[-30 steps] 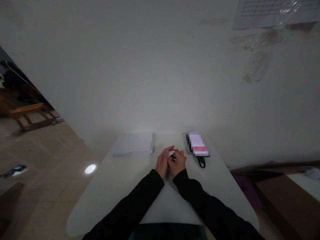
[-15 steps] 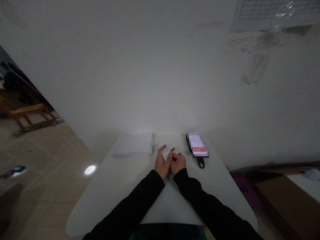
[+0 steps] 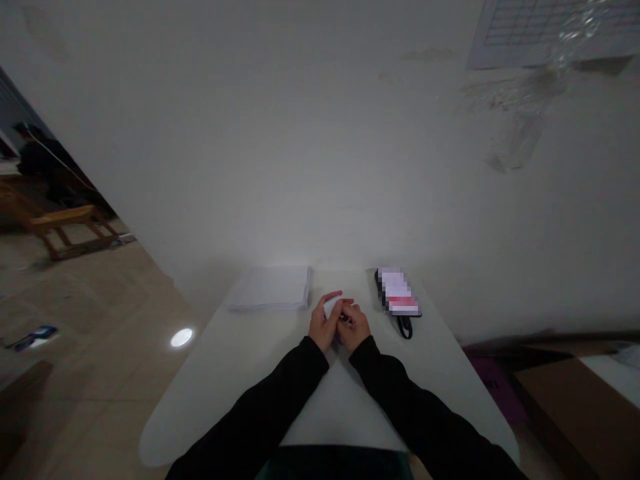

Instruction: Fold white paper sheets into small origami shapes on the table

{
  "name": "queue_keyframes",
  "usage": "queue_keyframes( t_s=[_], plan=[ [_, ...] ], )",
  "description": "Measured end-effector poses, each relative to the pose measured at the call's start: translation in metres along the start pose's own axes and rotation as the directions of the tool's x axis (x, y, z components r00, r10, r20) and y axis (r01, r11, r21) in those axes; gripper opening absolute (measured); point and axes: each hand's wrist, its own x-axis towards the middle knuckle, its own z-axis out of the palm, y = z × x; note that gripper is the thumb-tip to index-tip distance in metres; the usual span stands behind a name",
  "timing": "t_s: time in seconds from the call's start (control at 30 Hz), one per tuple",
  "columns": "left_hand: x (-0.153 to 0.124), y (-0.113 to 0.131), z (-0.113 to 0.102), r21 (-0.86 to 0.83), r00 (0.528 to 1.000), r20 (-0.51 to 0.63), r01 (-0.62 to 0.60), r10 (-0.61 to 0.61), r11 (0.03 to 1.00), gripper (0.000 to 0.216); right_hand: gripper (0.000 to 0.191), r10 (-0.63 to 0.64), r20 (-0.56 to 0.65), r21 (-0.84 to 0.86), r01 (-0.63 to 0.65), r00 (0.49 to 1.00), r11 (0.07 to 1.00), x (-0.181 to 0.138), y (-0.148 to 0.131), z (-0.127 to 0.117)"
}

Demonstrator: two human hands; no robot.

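Observation:
A small piece of white paper [image 3: 331, 305], seemingly folded, sits between my two hands above the middle of the white table [image 3: 240, 373]. My left hand [image 3: 323, 327] is closed around it from the left, thumb across its near side. Against that thumb, my right hand [image 3: 357, 328] has its fingers bent and pressed together at the paper's right edge. The fingers cover much of the paper, so its full shape is hidden. Beyond my left hand lies a stack of white paper sheets [image 3: 270, 288].
A phone [image 3: 400, 293] with a blurred screen and a black strap [image 3: 405, 327] lies at the right. The wall [image 3: 320, 167] rises behind the table. Cardboard [image 3: 575, 400] is on the right; a wooden chair [image 3: 63, 217] and a person [image 3: 40, 157] in dark clothes are far left.
My left fingers have curled in further over the paper, and my right fingers have shifted on its right side. The whole view has moved slightly.

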Motion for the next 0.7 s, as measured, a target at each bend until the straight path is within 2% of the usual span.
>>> queue_keyframes(
  t_s=[0.17, 0.33, 0.43, 0.57, 0.63, 0.7],
  plan=[
    [-0.006, 0.009, 0.004, 0.076, 0.993, 0.105, -0.054, 0.046, 0.996, 0.031, 0.02, 0.15, -0.117, -0.077, -0.159, 0.982, 0.984, 0.0, 0.007, -0.002],
    [-0.007, 0.01, 0.006, 0.046, 0.991, 0.131, -0.014, 0.008, 0.999, 0.033, 0.019, 0.226, -0.198, -0.148, -0.257, 0.954, 0.955, -0.001, 0.012, -0.003],
    [-0.003, 0.003, 0.005, -0.078, 0.997, 0.057, 0.059, -0.054, 0.995, 0.036, 0.02, 0.182, -0.185, -0.145, -0.21, 0.966, 0.967, -0.002, 0.011, 0.0],
    [0.006, -0.005, 0.0, -0.262, 0.981, -0.065, 0.161, -0.183, 0.952, 0.041, 0.014, 0.024, -0.009, -0.119, -0.025, 1.0, 0.993, -0.003, 0.008, 0.005],
    [0.008, -0.005, -0.002, -0.286, 0.977, -0.052, 0.182, -0.205, 0.941, 0.042, 0.012, -0.011, 0.006, -0.102, 0.012, 1.0, 0.995, -0.003, 0.009, 0.005],
    [0.008, -0.003, -0.003, -0.281, 0.982, -0.015, 0.176, -0.188, 0.943, 0.04, 0.012, -0.009, -0.029, -0.105, 0.006, 1.0, 0.994, -0.003, 0.01, 0.005]
  ],
)
